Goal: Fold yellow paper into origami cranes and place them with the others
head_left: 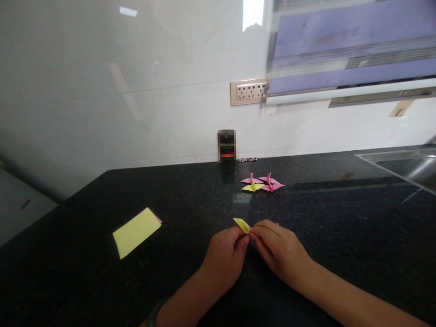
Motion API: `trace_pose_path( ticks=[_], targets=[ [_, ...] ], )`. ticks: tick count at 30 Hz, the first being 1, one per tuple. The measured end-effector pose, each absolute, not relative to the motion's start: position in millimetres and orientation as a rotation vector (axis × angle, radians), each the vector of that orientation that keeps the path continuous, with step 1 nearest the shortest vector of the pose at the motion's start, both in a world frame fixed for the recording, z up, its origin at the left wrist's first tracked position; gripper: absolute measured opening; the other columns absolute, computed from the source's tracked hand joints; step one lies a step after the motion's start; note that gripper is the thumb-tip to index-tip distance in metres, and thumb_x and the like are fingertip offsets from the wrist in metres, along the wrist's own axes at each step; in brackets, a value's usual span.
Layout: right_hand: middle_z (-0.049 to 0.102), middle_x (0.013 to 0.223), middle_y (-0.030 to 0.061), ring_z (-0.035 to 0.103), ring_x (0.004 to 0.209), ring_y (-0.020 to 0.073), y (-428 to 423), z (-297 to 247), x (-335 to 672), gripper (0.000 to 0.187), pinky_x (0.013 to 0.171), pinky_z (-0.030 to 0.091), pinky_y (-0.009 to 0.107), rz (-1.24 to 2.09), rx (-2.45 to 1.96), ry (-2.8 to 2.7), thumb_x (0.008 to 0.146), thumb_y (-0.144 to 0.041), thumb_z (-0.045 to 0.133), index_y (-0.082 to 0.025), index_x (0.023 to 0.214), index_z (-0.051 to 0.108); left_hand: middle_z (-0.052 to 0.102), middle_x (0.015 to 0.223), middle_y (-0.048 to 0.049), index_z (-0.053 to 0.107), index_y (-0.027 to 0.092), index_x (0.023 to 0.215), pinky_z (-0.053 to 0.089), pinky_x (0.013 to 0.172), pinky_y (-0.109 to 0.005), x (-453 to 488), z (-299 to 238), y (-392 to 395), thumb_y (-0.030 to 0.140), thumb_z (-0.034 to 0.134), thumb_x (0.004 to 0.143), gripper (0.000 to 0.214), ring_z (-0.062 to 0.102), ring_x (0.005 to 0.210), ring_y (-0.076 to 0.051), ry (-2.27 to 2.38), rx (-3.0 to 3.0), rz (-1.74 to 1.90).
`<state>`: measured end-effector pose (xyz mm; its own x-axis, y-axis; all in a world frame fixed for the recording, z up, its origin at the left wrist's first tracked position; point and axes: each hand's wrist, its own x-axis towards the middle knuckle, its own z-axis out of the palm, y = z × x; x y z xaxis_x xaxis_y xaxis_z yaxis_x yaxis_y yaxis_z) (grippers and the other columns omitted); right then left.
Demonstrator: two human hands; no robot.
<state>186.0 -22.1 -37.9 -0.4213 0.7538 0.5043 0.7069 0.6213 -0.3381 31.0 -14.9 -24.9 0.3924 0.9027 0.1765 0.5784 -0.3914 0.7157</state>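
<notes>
Between my two hands is a small folded piece of yellow paper point(242, 225), its pointed end sticking out up and to the left. My left hand point(226, 254) pinches its lower part between thumb and fingers. My right hand point(277, 245) closes its fingertips on the paper's right end, touching the left fingertips. Beyond the hands stand several folded paper cranes: a yellow crane point(253, 186) in front on the left, with pink cranes point(271, 186) beside and behind it. At the left lies a stack of yellow paper sheets point(138, 233), a pink edge showing underneath.
The black countertop point(190, 195) meets a white tiled wall point(136, 113). A blurred dark box point(226, 146) stands against the wall, with a beaded string point(247, 159) beside it. A metal sink point(408, 163) is at the right. A socket panel point(248, 92) is on the wall.
</notes>
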Motion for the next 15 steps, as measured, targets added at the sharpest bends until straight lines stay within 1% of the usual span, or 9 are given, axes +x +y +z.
trace_pose_path(
  ticks=[8,11,15],
  targets=[
    [0.057,0.076,0.0054,0.055,0.069,0.0138,-22.4,-37.9,185.6,0.016,0.062,0.047,0.025,0.111,-1.129,-2.208,0.081,-0.016,0.041,-0.016,0.084,0.057,0.06,0.074,-0.0039,0.057,0.017,0.075,0.038,0.065,-0.026,30.5,-27.0,-14.4,0.021,0.04,0.078,0.018,0.053,0.071,-0.016,1.355,2.277,0.691],
    [0.057,0.077,0.0055,0.054,0.07,0.0139,-22.5,-38.3,185.6,0.016,0.063,0.046,0.025,0.141,-1.133,-2.228,0.081,-0.016,0.041,-0.016,0.085,0.057,0.061,0.073,-0.0038,0.057,0.016,0.075,0.038,0.065,-0.027,30.2,-27.1,-13.6,0.02,0.041,0.076,0.016,0.054,0.071,-0.016,1.368,2.32,0.657],
    [0.056,0.074,0.0048,0.054,0.068,0.0137,-21.7,-39.0,184.5,0.016,0.061,0.046,0.025,0.152,-1.128,-2.22,0.081,-0.015,0.041,-0.016,0.082,0.057,0.061,0.074,-0.0035,0.057,0.017,0.076,0.038,0.065,-0.027,29.9,-27.9,-13.7,0.02,0.04,0.077,0.017,0.054,0.071,-0.016,1.352,2.35,0.651]
  ],
)
